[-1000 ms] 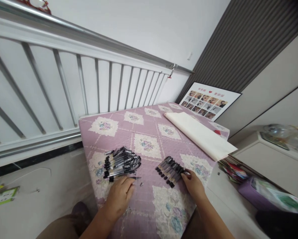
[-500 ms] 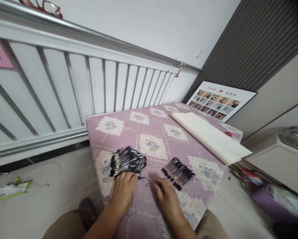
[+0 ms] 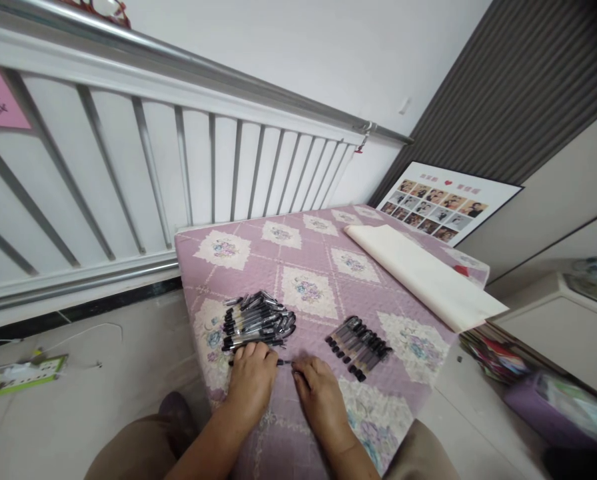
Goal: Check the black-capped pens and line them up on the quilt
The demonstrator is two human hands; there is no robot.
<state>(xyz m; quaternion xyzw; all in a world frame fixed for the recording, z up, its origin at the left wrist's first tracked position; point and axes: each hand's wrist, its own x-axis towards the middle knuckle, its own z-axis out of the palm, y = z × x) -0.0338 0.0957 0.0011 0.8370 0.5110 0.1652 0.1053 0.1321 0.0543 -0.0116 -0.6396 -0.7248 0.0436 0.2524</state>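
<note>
My left hand point(image 3: 251, 373) is closed around a pen point(image 3: 284, 362), whose thin dark front end sticks out to the right. Facing it, my right hand point(image 3: 320, 387) has thumb and fingers pinched together close to that end. Whatever lies between those fingertips is too small and blurred to make out. Just beyond my left hand is a heap of clear-barrelled pens with black parts point(image 3: 258, 320). To the right of my right hand, several black-capped pens point(image 3: 358, 347) lie side by side in a slanted row.
A purple floral cloth covers the table point(image 3: 298, 253). A folded cream sheet point(image 3: 418, 273) lies on its right side, with a photo board point(image 3: 441, 203) behind. The white radiator point(image 3: 223, 167) borders the far left edge. A power strip point(image 3: 26, 377) is on the floor.
My right hand has moved left to the pen's end, over the spot where a small silvery piece lay. That piece is now out of sight. My left hand stays on the pen.
</note>
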